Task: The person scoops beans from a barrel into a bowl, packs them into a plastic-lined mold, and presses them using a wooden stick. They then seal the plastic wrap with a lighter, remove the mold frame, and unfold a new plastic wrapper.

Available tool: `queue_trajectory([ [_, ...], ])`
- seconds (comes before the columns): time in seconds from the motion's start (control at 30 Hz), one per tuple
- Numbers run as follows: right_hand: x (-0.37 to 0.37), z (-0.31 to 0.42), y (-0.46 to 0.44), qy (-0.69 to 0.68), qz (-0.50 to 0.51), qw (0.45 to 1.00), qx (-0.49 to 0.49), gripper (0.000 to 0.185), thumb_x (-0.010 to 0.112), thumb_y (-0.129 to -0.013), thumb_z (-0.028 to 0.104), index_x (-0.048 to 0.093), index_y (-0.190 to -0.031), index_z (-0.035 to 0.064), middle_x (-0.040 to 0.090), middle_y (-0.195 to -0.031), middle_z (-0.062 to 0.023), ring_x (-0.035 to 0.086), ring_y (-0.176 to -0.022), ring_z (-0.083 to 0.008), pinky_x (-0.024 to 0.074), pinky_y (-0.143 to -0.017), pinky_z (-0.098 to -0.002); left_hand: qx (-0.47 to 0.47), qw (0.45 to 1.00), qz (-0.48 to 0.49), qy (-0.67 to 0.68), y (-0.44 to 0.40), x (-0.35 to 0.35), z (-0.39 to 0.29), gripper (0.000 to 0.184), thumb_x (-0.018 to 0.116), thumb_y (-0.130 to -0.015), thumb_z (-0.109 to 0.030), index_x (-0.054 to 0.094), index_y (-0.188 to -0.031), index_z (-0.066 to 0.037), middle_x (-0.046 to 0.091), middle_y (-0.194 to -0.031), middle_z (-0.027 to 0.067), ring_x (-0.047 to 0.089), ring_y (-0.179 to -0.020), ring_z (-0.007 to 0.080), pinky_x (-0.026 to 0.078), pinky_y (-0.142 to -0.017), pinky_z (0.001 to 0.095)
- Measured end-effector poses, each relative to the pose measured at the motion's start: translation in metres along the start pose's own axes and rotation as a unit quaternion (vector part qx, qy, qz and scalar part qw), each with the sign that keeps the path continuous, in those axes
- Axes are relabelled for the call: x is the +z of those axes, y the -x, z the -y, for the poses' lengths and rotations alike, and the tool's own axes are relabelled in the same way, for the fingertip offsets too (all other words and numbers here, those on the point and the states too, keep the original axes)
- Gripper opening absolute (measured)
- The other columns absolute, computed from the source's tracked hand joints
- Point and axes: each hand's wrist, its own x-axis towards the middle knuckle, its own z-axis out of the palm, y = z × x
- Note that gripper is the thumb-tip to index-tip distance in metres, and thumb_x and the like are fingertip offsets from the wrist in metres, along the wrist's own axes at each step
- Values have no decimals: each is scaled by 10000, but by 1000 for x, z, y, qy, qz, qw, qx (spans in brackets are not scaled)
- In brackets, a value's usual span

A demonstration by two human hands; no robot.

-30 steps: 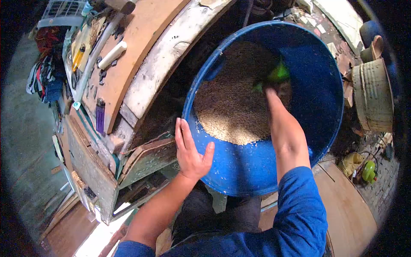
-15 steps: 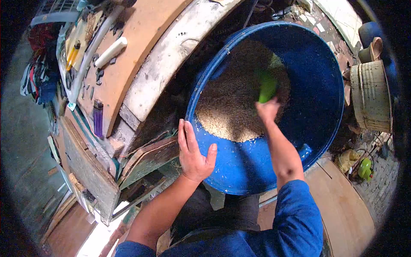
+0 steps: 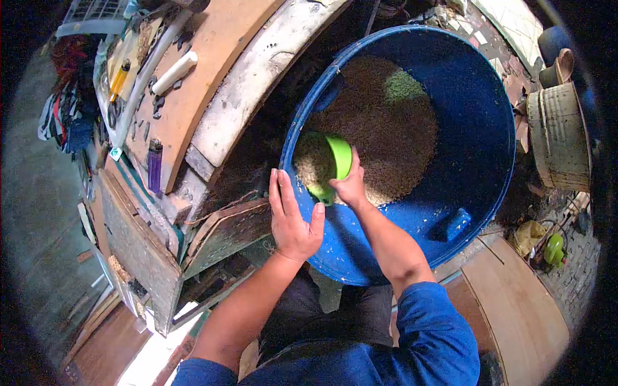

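Note:
A large blue barrel [image 3: 473,148], open at the top, holds a bed of brown grain [image 3: 393,138] with a greenish patch at its far side. My right hand [image 3: 351,182] reaches inside, its fingers wrapped round the rim of a bright green bowl [image 3: 340,157]. The bowl is tilted at the barrel's left inner wall, with pale grain in and beside it. My left hand [image 3: 296,222] rests against the barrel's near left rim, palm down, thumb apart from the fingers, holding nothing.
At the left a wooden bench [image 3: 212,77] carries a purple lighter [image 3: 154,166], a yellow lighter [image 3: 120,80] and a white tube [image 3: 175,71]. A worn beige bucket [image 3: 559,138] stands right of the barrel. Wooden boards [image 3: 515,302] lie at the lower right.
My right hand has swung from the grain's right side to the barrel's left wall, bringing the green bowl with it. The greenish patch is now uncovered. My left hand stays at the rim.

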Motion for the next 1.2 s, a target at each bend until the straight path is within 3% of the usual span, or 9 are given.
queue_trajectory([
  [0.1,-40,0,-18,-209,13,971,119,936,634,-689,-35,264,-1542,73,477,-1436,-175,500,-1289,-315,398,-1095,-367,11,1000,-5,-2,-1,-1,0,855,586,-921,-295,125,-1537,79,223,-1536,354,264,-1415,500,244,-1172,511],
  [0.3,-50,10,-36,-18,-59,994,89,874,642,-725,40,291,-1525,57,521,-1383,-211,545,-1235,-330,430,-1049,-394,5,1000,-3,-3,-2,0,0,850,577,-931,-311,128,-1533,87,230,-1532,355,270,-1414,494,247,-1173,505],
  [0.37,-41,12,-50,80,-172,976,109,903,716,-715,133,287,-1503,36,504,-1285,-343,540,-1167,-471,433,-1038,-467,-4,1000,-1,3,0,0,0,851,570,-938,-335,133,-1532,88,228,-1533,355,272,-1413,497,245,-1173,506],
  [0.5,-8,16,-62,57,-250,963,83,925,727,-702,188,291,-1504,36,400,-1320,-379,475,-1186,-522,417,-1050,-501,9,1000,-7,-2,1,1,3,850,560,-946,-368,143,-1529,90,238,-1532,355,274,-1413,498,246,-1172,510],
  [0.73,27,32,-41,76,-141,987,-33,911,734,-670,128,323,-1470,-18,432,-1313,-356,487,-1194,-489,417,-1057,-490,-3,1000,-5,7,0,-1,1,833,554,-950,-367,165,-1521,99,251,-1531,349,273,-1417,493,241,-1175,510],
  [0.8,-3,23,-41,-41,-34,996,72,874,696,-688,73,328,-1479,35,495,-1364,-281,493,-1272,-394,404,-1078,-412,2,1000,-8,8,1,0,2,824,550,-951,-355,168,-1520,101,252,-1531,348,272,-1418,492,240,-1177,508],
  [0.83,-16,-5,-45,-50,-48,997,25,828,649,-699,20,363,-1475,26,534,-1375,-224,540,-1253,-316,425,-1050,-367,6,1000,-8,7,0,0,3,814,546,-951,-344,170,-1519,102,254,-1530,347,271,-1419,491,238,-1178,506],
  [0.93,-43,-17,-26,-221,11,972,79,845,611,-701,-12,338,-1500,23,532,-1385,-202,534,-1252,-309,431,-1041,-356,-4,1000,-10,22,-1,0,0,783,526,-957,-315,175,-1516,106,257,-1530,345,270,-1419,491,235,-1180,505],
  [1.2,-45,-22,4,133,-80,988,-11,927,641,-705,24,301,-1548,204,523,-1308,-251,480,-1246,-409,410,-1078,-447,-8,1000,-5,21,0,-2,-1,729,471,-949,-236,172,-1515,113,248,-1537,340,268,-1422,484,218,-1188,503],
])
